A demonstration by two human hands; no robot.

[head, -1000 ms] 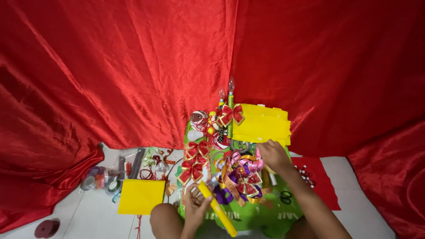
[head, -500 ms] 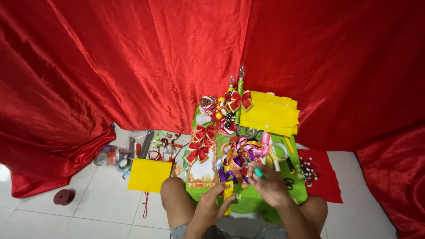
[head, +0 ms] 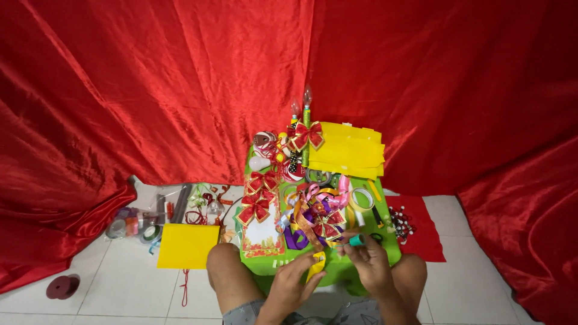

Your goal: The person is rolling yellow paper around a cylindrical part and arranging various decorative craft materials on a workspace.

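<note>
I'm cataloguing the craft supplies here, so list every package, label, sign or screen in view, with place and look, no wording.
Printed card: on the green table's left side, upright rectangle, white middle, red-orange border, partly under red bows.
Clear plastic bag: on the floor left of the table, flat, see-through, contents unclear.
No signs or screens in view.

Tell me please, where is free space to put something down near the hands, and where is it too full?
Bare floor tiles lie between the yellow sheet, the dark red spool and the left knee. More tiles lie beyond the red cloth mat. The green table is crowded with ribbons and bows; left hand and right hand fill its near edge.
</note>
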